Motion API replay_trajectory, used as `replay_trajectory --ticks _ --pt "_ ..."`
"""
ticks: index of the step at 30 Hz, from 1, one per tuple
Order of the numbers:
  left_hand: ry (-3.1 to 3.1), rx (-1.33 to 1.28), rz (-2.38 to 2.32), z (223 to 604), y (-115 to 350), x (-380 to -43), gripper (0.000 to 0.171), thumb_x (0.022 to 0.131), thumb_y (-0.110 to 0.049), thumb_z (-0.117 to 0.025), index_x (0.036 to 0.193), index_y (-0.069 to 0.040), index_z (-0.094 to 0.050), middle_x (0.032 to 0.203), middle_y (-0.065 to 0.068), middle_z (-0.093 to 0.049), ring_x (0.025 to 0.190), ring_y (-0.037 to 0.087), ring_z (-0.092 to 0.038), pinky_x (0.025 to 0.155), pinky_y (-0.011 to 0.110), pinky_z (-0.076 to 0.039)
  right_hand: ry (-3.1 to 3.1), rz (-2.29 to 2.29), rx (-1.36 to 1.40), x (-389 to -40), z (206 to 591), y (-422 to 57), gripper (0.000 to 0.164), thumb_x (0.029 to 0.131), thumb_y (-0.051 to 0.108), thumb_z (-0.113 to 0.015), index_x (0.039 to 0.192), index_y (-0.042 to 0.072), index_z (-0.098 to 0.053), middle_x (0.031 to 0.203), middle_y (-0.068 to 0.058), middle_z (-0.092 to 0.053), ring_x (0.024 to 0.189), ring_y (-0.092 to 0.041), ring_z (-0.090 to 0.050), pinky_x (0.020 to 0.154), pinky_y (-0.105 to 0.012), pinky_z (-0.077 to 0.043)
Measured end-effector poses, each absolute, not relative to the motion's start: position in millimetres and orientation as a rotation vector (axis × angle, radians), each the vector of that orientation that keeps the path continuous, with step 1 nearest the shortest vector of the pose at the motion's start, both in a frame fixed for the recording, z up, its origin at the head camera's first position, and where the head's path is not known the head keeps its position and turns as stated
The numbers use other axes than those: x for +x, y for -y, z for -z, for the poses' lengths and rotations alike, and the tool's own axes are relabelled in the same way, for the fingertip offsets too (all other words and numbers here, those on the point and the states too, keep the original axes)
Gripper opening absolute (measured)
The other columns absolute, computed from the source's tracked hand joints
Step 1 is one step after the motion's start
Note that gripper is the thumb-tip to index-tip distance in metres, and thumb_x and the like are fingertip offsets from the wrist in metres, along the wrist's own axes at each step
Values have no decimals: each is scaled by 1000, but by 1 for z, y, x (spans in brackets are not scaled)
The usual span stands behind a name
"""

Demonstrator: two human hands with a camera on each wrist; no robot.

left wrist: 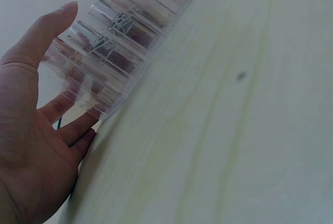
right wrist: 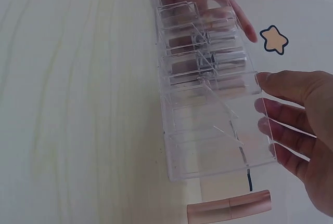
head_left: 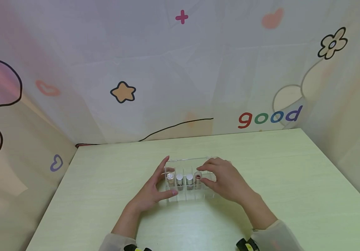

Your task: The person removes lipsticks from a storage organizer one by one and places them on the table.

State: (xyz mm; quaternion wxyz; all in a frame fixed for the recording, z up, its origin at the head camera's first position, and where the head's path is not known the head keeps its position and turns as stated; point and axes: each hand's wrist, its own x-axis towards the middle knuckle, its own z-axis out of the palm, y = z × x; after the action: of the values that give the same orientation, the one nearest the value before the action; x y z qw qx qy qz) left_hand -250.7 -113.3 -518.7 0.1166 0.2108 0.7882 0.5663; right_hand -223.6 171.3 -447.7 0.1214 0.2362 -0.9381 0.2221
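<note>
A clear plastic lipstick organizer (head_left: 190,196) stands on the table with several tubes in a row of compartments. Around its left end is my left hand (head_left: 150,191), thumb along the front and fingers at the side and back. Two silver-capped tubes (head_left: 184,179) fill the middle slots, and a paler tube (head_left: 170,179) sits in the leftmost one. My right hand (head_left: 228,179) pinches the top of a pinkish lipstick tube (head_left: 198,176) in the slot to their right. In the right wrist view the thumb (right wrist: 281,84) meets that tube's top; the index finger is mostly hidden.
A rose-gold lipstick tube (right wrist: 229,207) stands beside the organizer's right end, hidden behind my right hand in the head view. The pale wood-grain table (head_left: 104,195) meets a printed cloth backdrop (head_left: 173,76) behind and at the sides.
</note>
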Motion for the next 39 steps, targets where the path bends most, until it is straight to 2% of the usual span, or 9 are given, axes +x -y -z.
replay_trajectory --ticks 6,15,25,34,39 --pt "-2313 619 -1653 519 113 -251 110 85 -29 -87 160 -57 -11 152 -7 -49 150 28 -41 124 69 -16 2687 -607 711 -224 451 -169 30 86 25 -87 114 19 -79 109 3 -75 108 -19 -69 90 -51 -53" --pt "-2317 619 -1649 519 113 -251 110 86 -28 -86 164 -49 -11 152 -7 -49 151 29 -40 124 70 -15 2729 -532 688 -224 454 -167 35 86 28 -86 119 21 -78 117 2 -75 115 -22 -67 90 -49 -49" --pt "-2318 615 -1652 518 113 -250 110 86 -29 -86 161 -55 -11 152 -7 -49 151 28 -41 124 69 -16 2764 -490 681 -223 457 -165 39 88 33 -84 124 21 -76 122 2 -76 117 -22 -64 91 -45 -44" --pt "-2318 611 -1651 519 113 -250 110 86 -29 -87 163 -50 -11 153 -7 -49 152 29 -39 124 69 -15 2747 -493 681 -222 456 -164 35 88 32 -84 120 23 -77 116 4 -78 112 -20 -64 90 -42 -42" --pt "-2311 602 -1649 518 113 -251 110 86 -29 -86 161 -55 -11 153 -7 -48 152 28 -39 124 69 -15 2745 -521 673 -222 456 -164 32 87 30 -85 118 23 -78 111 7 -79 108 -17 -63 90 -40 -41"
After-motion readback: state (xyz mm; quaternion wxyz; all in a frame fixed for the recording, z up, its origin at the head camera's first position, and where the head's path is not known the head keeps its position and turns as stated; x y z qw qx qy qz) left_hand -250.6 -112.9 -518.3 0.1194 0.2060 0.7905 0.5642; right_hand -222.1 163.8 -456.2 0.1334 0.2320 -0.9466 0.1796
